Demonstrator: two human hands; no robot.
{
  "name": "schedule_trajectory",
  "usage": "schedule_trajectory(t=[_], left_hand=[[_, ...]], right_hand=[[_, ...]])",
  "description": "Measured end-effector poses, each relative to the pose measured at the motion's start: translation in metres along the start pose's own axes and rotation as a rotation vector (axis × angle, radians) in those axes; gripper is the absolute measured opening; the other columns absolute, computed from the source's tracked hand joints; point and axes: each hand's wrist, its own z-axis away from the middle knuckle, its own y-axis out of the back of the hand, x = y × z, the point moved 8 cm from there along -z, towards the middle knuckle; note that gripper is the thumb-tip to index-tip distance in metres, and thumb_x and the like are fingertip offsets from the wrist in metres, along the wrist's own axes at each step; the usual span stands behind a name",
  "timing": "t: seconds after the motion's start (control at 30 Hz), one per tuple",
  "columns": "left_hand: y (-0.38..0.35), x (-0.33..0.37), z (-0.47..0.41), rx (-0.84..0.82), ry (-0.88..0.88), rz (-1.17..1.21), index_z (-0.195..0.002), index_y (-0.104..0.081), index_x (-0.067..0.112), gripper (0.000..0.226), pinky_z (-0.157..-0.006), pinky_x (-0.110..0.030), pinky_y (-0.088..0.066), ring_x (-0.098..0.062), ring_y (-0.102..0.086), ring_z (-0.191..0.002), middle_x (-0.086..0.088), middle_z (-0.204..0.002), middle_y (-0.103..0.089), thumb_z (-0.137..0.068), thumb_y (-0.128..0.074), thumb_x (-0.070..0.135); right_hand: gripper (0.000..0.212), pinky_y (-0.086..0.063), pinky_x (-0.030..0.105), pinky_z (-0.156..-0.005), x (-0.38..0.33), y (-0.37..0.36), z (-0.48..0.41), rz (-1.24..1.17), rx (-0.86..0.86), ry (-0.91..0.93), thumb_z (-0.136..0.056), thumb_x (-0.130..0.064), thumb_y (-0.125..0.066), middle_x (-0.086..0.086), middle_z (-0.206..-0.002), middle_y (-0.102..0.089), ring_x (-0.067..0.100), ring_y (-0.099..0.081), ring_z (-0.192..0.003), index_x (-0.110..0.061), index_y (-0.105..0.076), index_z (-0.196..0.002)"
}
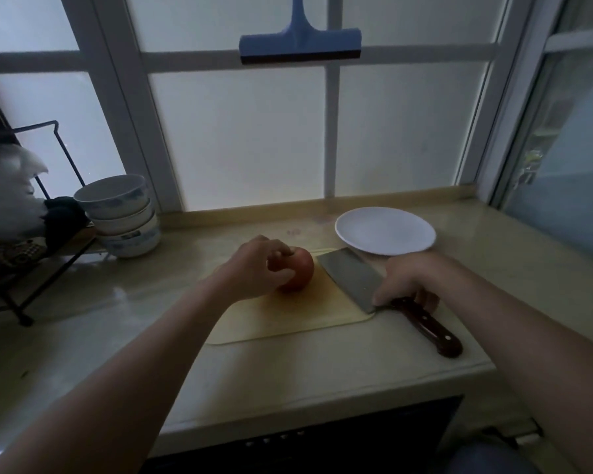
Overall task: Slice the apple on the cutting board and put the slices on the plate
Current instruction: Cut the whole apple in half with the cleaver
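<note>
As cleaver (350,275) lies flat, left fingers (277,250) cup apple (301,270).

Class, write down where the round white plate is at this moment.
In the head view, the round white plate sits on the beige countertop right of centre, just behind the steel cleaver and pale cutting board, below the frosted window.

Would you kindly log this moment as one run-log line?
stage: pre-cut | left hand: holds whole apple on cutting board | right hand: grips cleaver handle, blade flat | plate: no slices
</note>
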Motion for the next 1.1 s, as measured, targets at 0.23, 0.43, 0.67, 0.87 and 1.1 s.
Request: schedule_trajectory(t=[0.23, 0.43, 0.67, 0.87, 1.1], left_hand=[[0.001, -0.006, 0.004, 0.077, -0.015, 0.115, -0.117, -0.066, 0.027, 0.036, -0.094, -0.041, -0.057, -0.016, -0.063, -0.106, 0.003, -0.115, -0.062, -0.084, -0.081, 0.029], [0.001, -0.010, 0.011, 0.117, -0.044, 0.151, -0.120, -0.068, 0.021, 0.040, -0.096, -0.037, -0.058, -0.018, -0.061, -0.110, -0.001, -0.125, -0.057, -0.084, -0.083, 0.026], [-0.002, -0.015, 0.015, 0.133, -0.065, 0.187, -0.122, -0.068, 0.023, 0.040, -0.091, -0.022, -0.055, -0.015, -0.061, -0.111, 0.002, -0.124, -0.054, -0.084, -0.082, 0.022], [0.000, -0.016, 0.004, 0.206, -0.061, 0.159, -0.126, -0.068, 0.017, 0.042, -0.096, -0.034, -0.057, -0.018, -0.061, -0.107, -0.001, -0.123, -0.057, -0.087, -0.079, 0.024], [0.002, -0.026, -0.010, 0.242, -0.045, 0.193, -0.129, -0.066, 0.016, 0.046, -0.097, -0.027, -0.055, -0.016, -0.061, -0.108, 0.000, -0.123, -0.057, -0.086, -0.081, 0.020]], right_hand=[[0.042, -0.060, 0.047, -0.092, 0.002, -0.002, -0.009, -0.354, 0.068, -0.013, -0.079, -0.025, -0.091, 0.013, -0.105, -0.068, 0.029, -0.068, -0.096, -0.007, -0.060, -0.101], [0.017, -0.063, 0.043, -0.064, -0.027, 0.011, -0.004, -0.402, 0.164, 0.111, -0.094, -0.005, -0.065, 0.026, -0.085, -0.069, 0.032, -0.071, -0.060, 0.004, -0.056, -0.106], [0.024, -0.065, 0.047, -0.067, -0.075, 0.011, 0.028, -0.254, 0.129, 0.247, -0.094, 0.000, -0.040, 0.027, -0.084, -0.072, 0.039, -0.077, -0.077, -0.007, -0.054, -0.112], [0.031, -0.058, 0.029, -0.049, -0.087, 0.042, 0.033, -0.290, 0.324, 0.348, -0.098, -0.006, -0.046, 0.016, -0.081, -0.071, 0.021, -0.070, -0.057, -0.017, -0.044, -0.127], [0.017, -0.043, 0.018, -0.038, -0.100, 0.062, 0.031, -0.325, 0.444, 0.428, -0.102, -0.009, -0.044, 0.013, -0.082, -0.066, 0.014, -0.063, -0.051, -0.015, -0.047, -0.118]])
